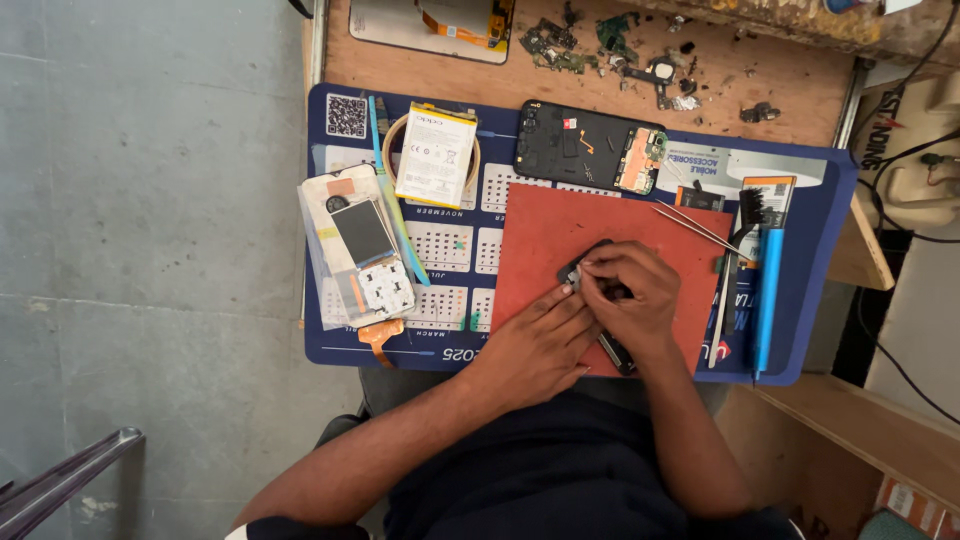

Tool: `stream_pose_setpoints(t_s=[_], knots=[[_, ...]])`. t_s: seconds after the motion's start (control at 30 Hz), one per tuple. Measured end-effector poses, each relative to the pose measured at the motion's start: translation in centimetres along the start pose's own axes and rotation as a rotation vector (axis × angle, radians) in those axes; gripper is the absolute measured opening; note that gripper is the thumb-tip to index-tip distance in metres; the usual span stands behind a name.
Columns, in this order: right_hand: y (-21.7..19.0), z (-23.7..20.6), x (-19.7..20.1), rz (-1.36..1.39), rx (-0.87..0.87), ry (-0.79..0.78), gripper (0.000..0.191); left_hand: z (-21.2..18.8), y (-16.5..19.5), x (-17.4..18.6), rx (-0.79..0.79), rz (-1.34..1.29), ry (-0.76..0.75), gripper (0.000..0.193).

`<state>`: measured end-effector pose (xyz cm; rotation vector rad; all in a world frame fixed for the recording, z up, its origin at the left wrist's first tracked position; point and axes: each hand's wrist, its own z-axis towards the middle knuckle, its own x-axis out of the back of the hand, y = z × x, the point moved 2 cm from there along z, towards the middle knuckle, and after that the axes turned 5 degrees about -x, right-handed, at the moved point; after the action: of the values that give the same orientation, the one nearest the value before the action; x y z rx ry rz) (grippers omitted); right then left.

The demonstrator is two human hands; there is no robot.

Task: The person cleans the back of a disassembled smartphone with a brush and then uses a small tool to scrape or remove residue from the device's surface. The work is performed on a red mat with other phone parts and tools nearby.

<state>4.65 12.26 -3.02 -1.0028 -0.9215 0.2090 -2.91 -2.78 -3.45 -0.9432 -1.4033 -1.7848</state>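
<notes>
Both hands meet low and right of centre in the frame, over a red mat (560,235) laid on a blue work mat (810,250). Between them lies a dark slim part (612,350), probably a phone frame or board. Only its two ends show: one pokes out at upper left near the fingertips, the other at lower right under the right wrist. Its long axis therefore runs diagonally, upper left to lower right, mostly covered by the hands.

The right hand (628,295) sits on top, fingers curled shut and pinching down at the part's upper-left end. What exactly is pinched, a small piece or the edge itself, cannot be told. The left hand (535,345) lies flatter, fingers stretched and together, tips pressed against the same upper-left end from below left. It braces rather than grasps. Both hands touch the part and the right one covers more of it.

Around them:
- Thin metal tweezers (695,228) lie just right of the hands on the red mat, slanting, tips toward the right.
- A blue-handled tool (768,300) and a brush stand lengthwise near the right edge of the blue mat.
- An opened black phone (590,148) with exposed board lies above the red mat.
- A white battery (436,155) rests on a tape ring at upper centre-left.
- A screen assembly in a clear sleeve (358,258) sits at left.
- Loose scrap parts (610,45) are scattered on the wooden bench at top.
</notes>
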Motion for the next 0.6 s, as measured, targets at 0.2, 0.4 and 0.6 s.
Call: stream_pose_setpoints(t_s=[0.2,0.4,0.6], knots=[[0.03,0.07,-0.04,-0.043,0.113,-0.053,0.015,-0.06,0.06,-0.14,0.009,-0.004,-0.019,0.068],[0.1,-0.13,-0.14,0.045,-0.004,-0.019,0.012,-0.16,0.09,-0.23,0.013,-0.014,-0.027,0.067],[-0.26,-0.06,-0.07,-0.032,0.047,0.007,0.014,-0.14,0.05,-0.27,0.017,-0.039,-0.003,0.066]])
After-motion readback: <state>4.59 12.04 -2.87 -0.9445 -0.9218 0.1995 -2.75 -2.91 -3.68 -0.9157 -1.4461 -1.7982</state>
